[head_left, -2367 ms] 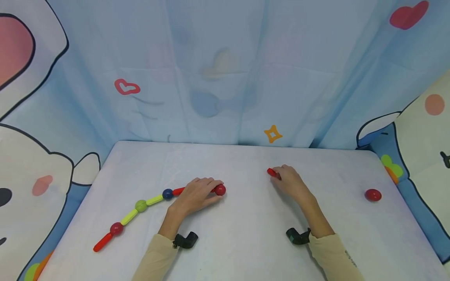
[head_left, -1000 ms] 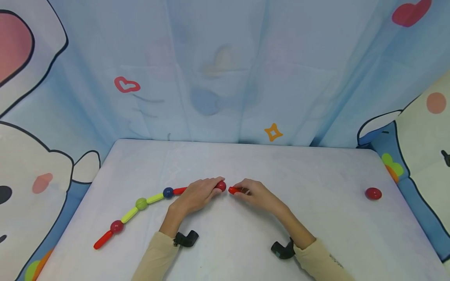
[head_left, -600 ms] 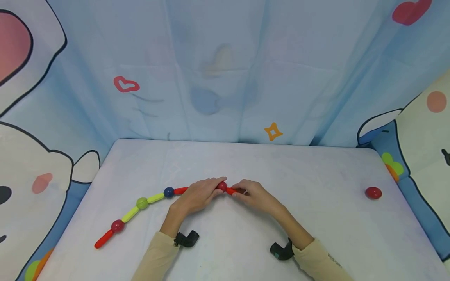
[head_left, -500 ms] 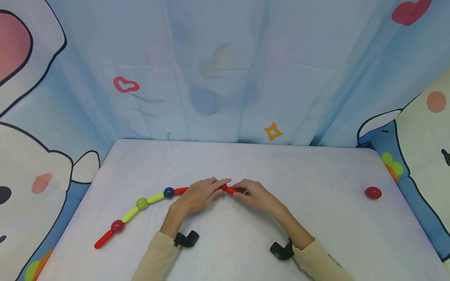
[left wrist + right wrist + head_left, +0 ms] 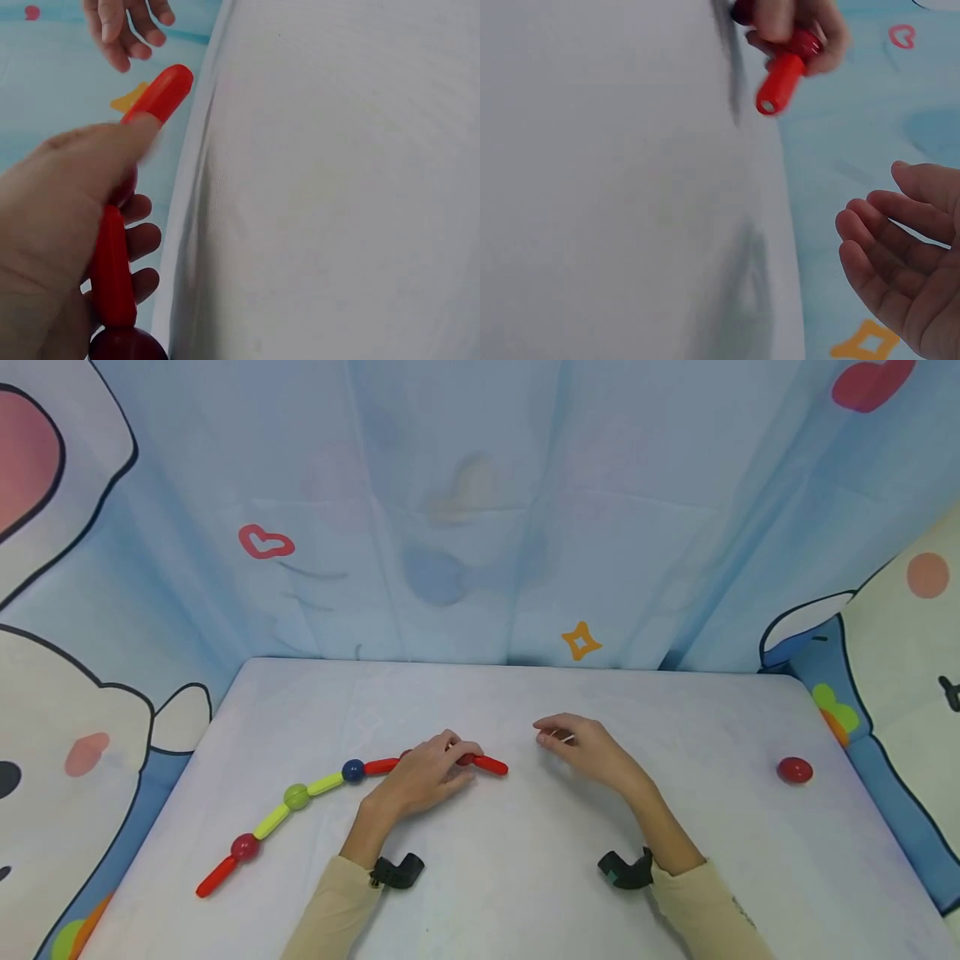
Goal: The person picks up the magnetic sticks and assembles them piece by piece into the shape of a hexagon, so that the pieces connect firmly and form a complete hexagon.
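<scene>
A chain of rods and balls lies across the left half of the table. It runs from a red rod through a red ball, yellow-green rods around a green ball, and a blue ball to more red pieces. My left hand holds this right part, its thumb over the red pieces in the left wrist view. Another red rod sticks out past its fingers, joined to a red ball partly hidden by them. My right hand, apart to the right, holds nothing, its fingers loosely bent.
A loose red ball lies near the right side of the white-covered table. Behind the table hangs a blue patterned curtain. Each wrist wears a small black camera.
My right hand brought the red rod leftward to the red ball at the chain's end. It then let go and moved back right. My left hand stayed at the chain's right part.
</scene>
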`<state>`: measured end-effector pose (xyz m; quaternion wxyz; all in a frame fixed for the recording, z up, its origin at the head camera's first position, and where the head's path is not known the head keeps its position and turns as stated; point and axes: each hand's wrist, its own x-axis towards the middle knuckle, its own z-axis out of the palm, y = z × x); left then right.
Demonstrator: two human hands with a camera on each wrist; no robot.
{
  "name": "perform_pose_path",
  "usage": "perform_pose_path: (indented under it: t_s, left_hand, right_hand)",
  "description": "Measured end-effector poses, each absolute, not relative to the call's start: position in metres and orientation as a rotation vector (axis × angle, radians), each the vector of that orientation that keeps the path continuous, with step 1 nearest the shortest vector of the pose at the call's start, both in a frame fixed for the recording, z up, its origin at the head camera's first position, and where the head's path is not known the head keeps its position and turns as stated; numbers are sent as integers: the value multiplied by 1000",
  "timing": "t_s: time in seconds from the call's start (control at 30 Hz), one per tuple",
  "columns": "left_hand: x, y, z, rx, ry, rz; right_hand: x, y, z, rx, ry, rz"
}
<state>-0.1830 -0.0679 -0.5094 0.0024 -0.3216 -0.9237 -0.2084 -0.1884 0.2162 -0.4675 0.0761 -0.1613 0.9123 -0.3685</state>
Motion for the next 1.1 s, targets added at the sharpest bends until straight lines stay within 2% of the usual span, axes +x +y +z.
perform_pose_path:
  t_s: [0.43, 0.8, 1.1]
  left_hand:
    - [-185, -60, -515, -903, -2814, -715]
    - [-183, -60, -516, -857, -2848, -731]
    - [-183, -65, -517, -833, -2831, -735]
  right_hand:
    - [-197, 295, -436, -343, 2825, -991]
    - [-180, 388, -422, 328, 2914, -577]
    - [-171, 409, -418, 528, 2663, -334]
